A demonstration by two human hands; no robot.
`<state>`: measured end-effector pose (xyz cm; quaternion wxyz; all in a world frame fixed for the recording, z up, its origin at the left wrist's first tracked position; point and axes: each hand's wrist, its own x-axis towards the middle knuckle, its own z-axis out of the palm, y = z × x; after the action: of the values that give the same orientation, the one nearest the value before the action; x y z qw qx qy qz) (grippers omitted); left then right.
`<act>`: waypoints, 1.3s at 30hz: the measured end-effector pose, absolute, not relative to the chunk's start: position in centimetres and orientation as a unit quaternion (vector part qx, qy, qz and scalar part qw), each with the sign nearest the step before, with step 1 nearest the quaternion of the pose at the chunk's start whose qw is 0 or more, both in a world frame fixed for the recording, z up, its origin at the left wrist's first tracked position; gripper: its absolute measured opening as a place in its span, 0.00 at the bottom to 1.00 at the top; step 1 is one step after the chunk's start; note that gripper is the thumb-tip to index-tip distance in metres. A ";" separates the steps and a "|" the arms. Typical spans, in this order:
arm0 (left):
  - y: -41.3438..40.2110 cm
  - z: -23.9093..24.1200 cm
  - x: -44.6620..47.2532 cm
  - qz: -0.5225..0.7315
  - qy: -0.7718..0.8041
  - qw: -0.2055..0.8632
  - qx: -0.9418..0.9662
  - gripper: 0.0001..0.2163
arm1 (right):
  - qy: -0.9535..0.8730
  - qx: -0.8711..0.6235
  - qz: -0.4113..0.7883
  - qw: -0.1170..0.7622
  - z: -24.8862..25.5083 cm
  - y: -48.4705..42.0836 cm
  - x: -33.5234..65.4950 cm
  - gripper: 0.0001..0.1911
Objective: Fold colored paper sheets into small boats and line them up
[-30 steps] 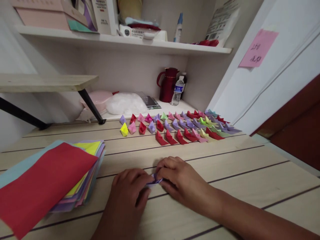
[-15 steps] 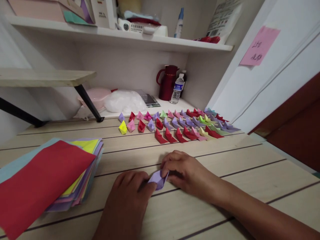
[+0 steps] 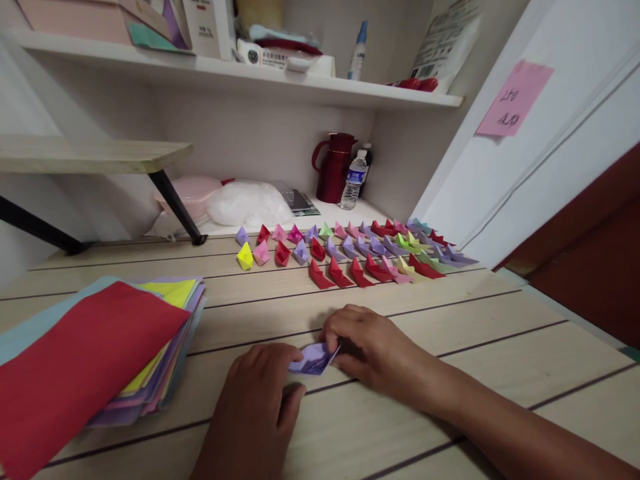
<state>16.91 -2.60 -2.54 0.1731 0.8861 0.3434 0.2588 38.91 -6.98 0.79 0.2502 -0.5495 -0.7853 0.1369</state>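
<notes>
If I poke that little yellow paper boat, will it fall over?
Probably. The yellow paper boat is thin folded paper, so it is likely very light and would slide or tip on the smooth wooden table. Squeezing would likely crush its folds.

My fingers pinch matt purple paper (image 3: 314, 360) on the smooth pale wood table (image 3: 450, 347); upper centre, a glossy red jug (image 3: 334, 167).

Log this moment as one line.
left hand: grip on purple paper | right hand: pinches its other end | paper boats: rows behind | paper stack: left
</notes>
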 end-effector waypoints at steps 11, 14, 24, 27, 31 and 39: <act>-2.7 -1.7 17.3 0.233 0.321 0.158 0.904 0.10 | -0.790 -0.500 0.208 0.288 1.1 -7.0 38.8 0.08; -2.8 -1.4 17.3 0.220 0.330 0.166 0.903 0.11 | -0.789 -0.502 0.204 0.290 1.2 -6.9 38.8 0.09; -2.8 -1.6 17.5 0.210 0.335 0.175 0.902 0.10 | -0.785 -0.495 0.246 0.279 1.7 -7.0 39.0 0.04; -2.8 -1.5 17.5 0.205 0.337 0.180 0.901 0.10 | -0.779 -0.493 0.267 0.281 1.7 -7.1 39.1 0.03; -2.8 -1.4 17.4 0.203 0.339 0.182 0.900 0.09 | -0.762 -0.489 0.304 0.297 1.7 -7.1 39.2 0.03; -3.0 -1.3 17.3 0.208 0.345 0.168 0.900 0.09 | -0.735 -0.461 0.383 0.316 1.5 -6.9 39.6 0.04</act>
<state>17.30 -2.96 -1.34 0.1683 0.8996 0.3451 0.2082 39.62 -6.91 1.48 0.3162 -0.4614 -0.7350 0.3832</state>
